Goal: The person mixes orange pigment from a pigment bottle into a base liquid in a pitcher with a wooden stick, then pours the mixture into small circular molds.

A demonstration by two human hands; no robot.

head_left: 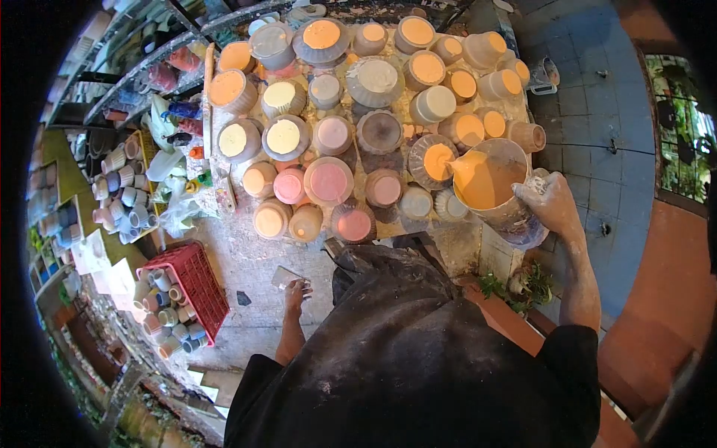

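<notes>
Head view: the jug (509,222) is right of centre in the frame, tilted, its long axis running from lower right to upper left. Its spout meets the right edge of the fluted mould (419,172) in view; whether they touch cannot be told. The right hand (549,200), the nearer, has its fingers clamped at the jug's right side. Lower left of centre, the left hand (298,293) pinches a flat plate (284,276), well apart.
</notes>
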